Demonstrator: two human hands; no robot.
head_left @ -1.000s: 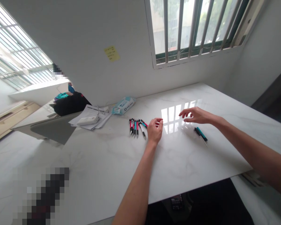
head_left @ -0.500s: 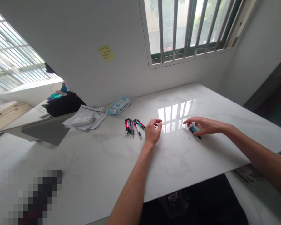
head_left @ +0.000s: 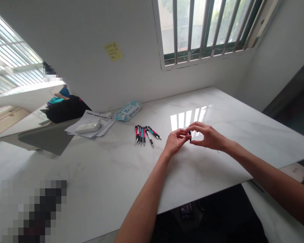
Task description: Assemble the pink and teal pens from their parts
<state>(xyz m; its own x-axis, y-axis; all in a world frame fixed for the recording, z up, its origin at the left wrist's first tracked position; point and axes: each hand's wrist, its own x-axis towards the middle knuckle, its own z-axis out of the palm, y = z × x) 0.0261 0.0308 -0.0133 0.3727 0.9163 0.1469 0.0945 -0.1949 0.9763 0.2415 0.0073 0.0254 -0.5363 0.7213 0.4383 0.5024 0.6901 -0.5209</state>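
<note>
Head view: 2 bare hands meet above the white marble table, near its middle. R hand is curled round 1 pen, pinched in thumb + fingertips; only the pen's dark end shows, rest hidden in the hand. L hand comes in from the other side, thumb + forefinger closed on that same dark end, so both hands grip the 1 pen, held off the tabletop just in front of the window glare. Left of the L hand lies a row of pens, approx 7–8 (exact count not clear), red, teal + black, side by side. Further back: 1 wipes pack, 1 paper stack w/ 1 white device on top, 1 black bag. On the wall, 1 yellow sticky note.
</note>
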